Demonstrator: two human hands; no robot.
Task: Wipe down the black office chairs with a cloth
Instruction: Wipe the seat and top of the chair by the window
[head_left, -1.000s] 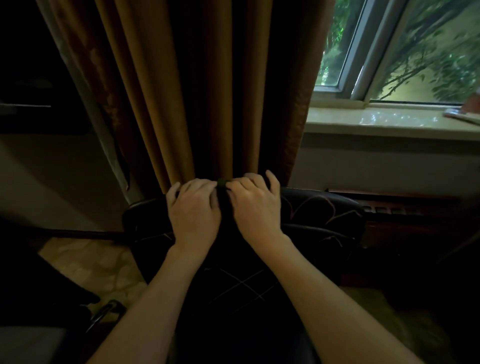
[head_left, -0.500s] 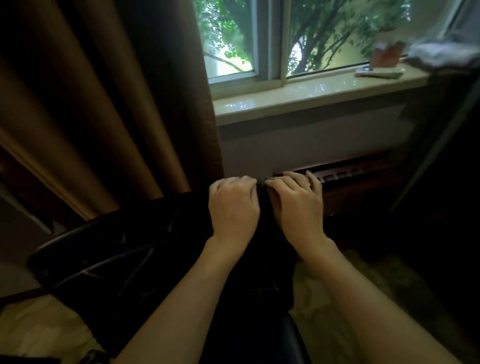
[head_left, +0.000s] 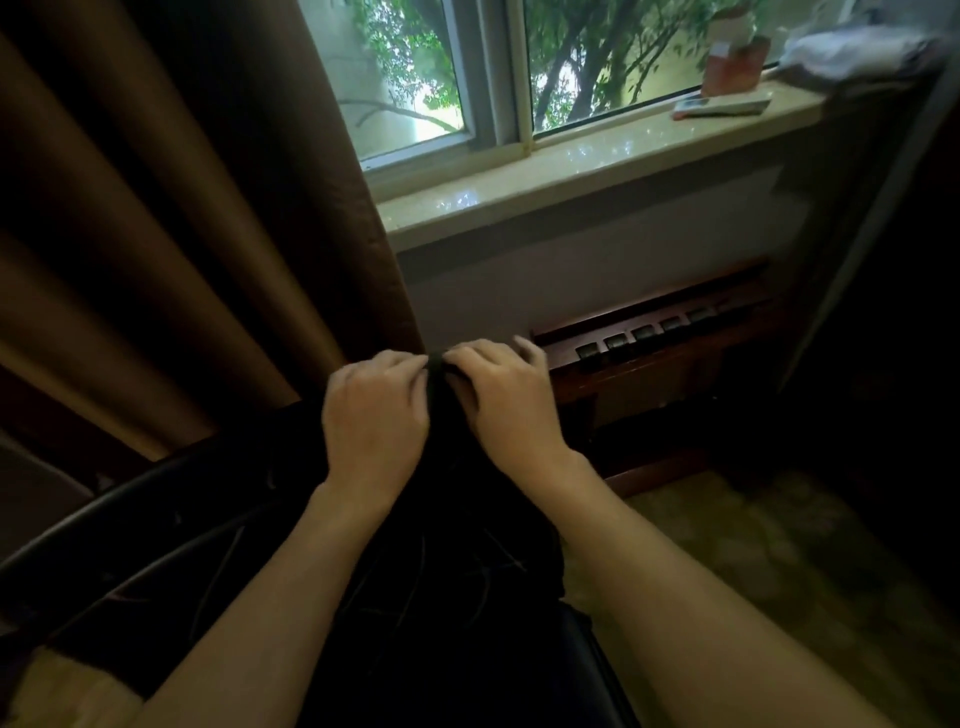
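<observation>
Your two bare hands sit side by side at the centre of the view, on the top edge of a black chair (head_left: 156, 551) whose backrest stretches down and to the left below them. Your left hand (head_left: 376, 415) lies palm down with its fingers curled forward and close together over a dark cloth (head_left: 441, 384). Your right hand (head_left: 506, 402) mirrors it just beside, fingers bent and slightly fanned, also gripping the cloth. A narrow bunched fold of cloth shows between the two hands at the fingertips; the rest blends into the dark chair and cannot be told apart.

A brown curtain (head_left: 171, 234) hangs at the left, behind the chair. A window (head_left: 493, 78) with green trees outside fills the top, above a pale sill (head_left: 561, 176). Below the sill sits a wooden heater cover (head_left: 660, 343) with dark slots. Patterned carpet (head_left: 753, 545) lies at the lower right.
</observation>
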